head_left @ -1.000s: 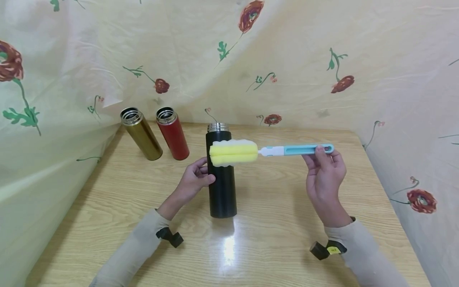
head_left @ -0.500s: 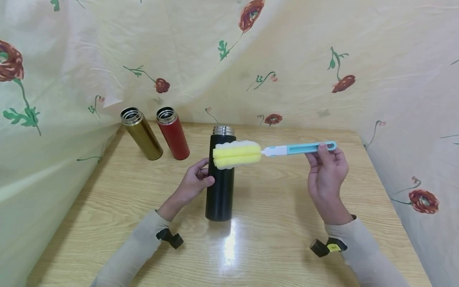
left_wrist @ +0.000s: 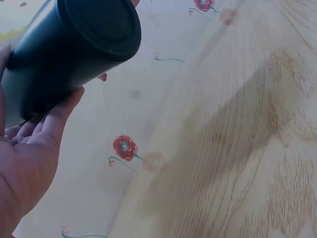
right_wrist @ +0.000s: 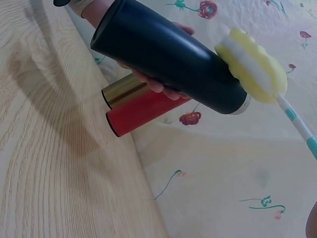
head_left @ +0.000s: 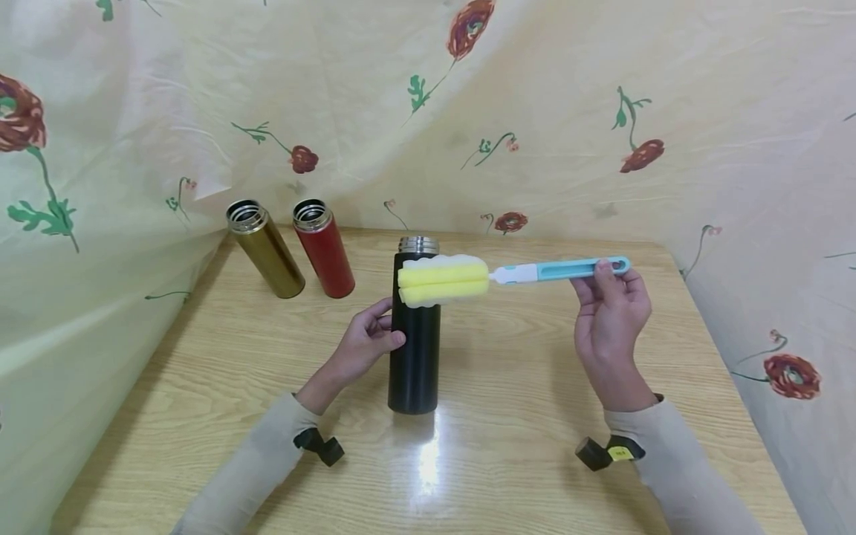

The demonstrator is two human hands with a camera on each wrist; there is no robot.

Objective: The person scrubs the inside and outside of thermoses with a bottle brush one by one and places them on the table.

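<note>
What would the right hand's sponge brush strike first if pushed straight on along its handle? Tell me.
Probably the black flask: the sponge brush in the right hand points left at its upper part, just below the rim. Depth is unclear; it may pass in front.

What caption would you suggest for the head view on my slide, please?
Left hand grips a black flask lifted off the wooden table; right hand holds a sponge bottle brush beside its mouth.

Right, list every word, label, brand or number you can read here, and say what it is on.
No text can be read in any view.
Yellow tag on the black device at the right wrist: dark marks, too small to read.
Black flask, gold flask, red flask and sponge brush: no printing shows.
</note>
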